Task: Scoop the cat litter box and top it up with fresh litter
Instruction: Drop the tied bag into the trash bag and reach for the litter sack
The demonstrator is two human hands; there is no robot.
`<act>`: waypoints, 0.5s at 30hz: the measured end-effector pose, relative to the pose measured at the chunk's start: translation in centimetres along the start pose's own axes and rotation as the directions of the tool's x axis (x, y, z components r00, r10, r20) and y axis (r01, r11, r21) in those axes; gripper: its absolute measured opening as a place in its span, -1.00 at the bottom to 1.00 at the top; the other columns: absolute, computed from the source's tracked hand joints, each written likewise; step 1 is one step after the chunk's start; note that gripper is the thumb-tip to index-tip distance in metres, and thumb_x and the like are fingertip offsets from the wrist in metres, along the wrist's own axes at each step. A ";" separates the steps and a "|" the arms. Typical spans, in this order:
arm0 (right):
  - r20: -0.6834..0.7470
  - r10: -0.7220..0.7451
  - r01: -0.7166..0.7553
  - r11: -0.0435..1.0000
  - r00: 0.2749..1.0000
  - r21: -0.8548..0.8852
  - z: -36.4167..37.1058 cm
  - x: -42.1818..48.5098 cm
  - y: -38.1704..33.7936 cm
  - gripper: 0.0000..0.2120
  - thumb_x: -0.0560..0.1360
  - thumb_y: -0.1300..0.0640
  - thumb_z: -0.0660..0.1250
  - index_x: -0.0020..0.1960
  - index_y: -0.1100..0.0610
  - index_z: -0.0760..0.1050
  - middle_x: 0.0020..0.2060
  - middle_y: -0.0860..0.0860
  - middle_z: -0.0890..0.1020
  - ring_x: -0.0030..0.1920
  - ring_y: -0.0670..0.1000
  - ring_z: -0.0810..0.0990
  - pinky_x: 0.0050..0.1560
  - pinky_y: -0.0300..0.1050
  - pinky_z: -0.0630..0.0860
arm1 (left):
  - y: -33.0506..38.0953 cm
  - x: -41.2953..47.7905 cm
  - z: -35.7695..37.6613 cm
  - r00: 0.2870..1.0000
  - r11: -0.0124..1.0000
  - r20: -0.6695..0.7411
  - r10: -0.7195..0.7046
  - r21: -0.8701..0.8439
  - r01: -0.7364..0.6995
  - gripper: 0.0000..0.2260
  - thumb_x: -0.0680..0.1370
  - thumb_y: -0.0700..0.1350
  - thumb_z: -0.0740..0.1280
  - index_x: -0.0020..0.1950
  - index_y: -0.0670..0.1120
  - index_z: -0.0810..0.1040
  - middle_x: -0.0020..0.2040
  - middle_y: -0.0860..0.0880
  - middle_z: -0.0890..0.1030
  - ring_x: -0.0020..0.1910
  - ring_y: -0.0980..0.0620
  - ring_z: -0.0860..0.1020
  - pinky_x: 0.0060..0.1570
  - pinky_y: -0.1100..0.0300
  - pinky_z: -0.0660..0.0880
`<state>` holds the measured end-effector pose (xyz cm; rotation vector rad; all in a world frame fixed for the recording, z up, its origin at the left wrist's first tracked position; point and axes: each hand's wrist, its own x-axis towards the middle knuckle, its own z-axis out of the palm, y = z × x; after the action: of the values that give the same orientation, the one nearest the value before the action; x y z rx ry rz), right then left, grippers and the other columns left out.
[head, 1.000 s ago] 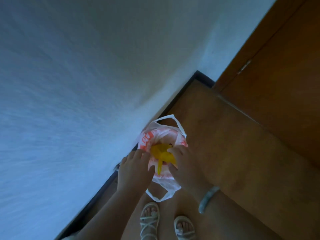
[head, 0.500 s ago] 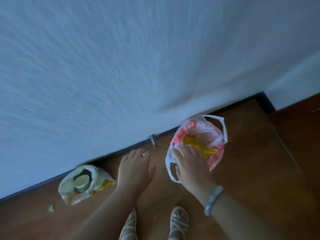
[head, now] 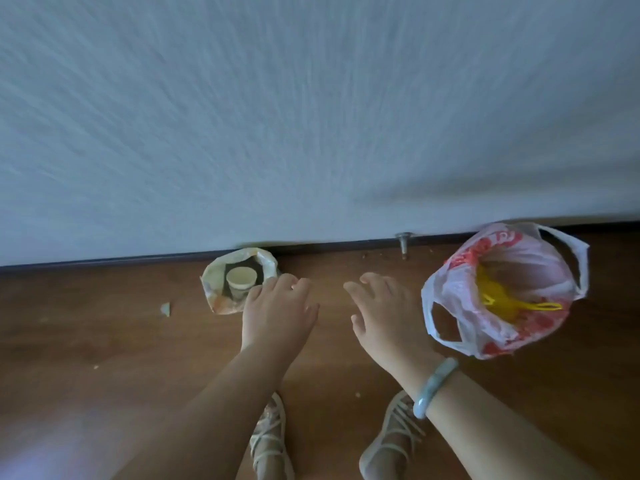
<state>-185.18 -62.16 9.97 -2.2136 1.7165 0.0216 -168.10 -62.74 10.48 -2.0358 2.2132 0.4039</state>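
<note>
Both my hands are out in front of me over the wood floor [head: 104, 341], and neither one has anything in it. My left hand [head: 277, 306] is palm down with the fingers relaxed and pretty much straight. Its fingertips are right at the near edge of the crumpled bag [head: 213, 282] by the baseboard [head: 138, 260], but I honestly can't tell if they're touching it or just above it. That bag sits open, with a paper cup [head: 241, 277] standing upright inside.

My right hand [head: 384, 313] is fanned out wide, thumb apart from the rest, fingers pointing toward the wall [head: 311, 116]. There's a pale green bracelet [head: 434, 386] on that wrist.

The yellow scoop [head: 498, 296] is in the red-and-white plastic bag [head: 453, 289], which is on the floor just to the right of my right hand. Hand and bag are near each other but apart. The bag's mouth is open, its handle loops flop out on both sides, and the scoop's handle pokes toward the right rim.

A little metal doorstop [head: 403, 242] sticks up at the baseboard between the two bags, with some crumbs around it. A small scrap [head: 165, 309] lies on the floor left of the crumpled bag. My strappy sandals [head: 270, 441] show at the bottom.
</note>
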 end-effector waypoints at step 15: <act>0.162 0.035 -0.061 0.986 0.986 0.156 16.7 9.9 -12.9 -0.60 0.55 -0.01 0.21 0.38 -0.08 0.32 0.28 -0.02 0.38 0.21 0.02 0.40 0.10 -0.07 0.46 | -20.1 -0.3 12.4 0.963 0.957 -0.048 -0.264 -0.134 0.255 -0.76 0.51 0.05 0.30 0.15 0.07 0.54 0.22 -0.03 0.49 0.15 -0.09 0.47 0.12 0.00 0.36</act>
<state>-167.11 -64.14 -4.59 -1.9982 1.6254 0.0670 -149.39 -60.51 -3.75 -2.3993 1.9600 0.4664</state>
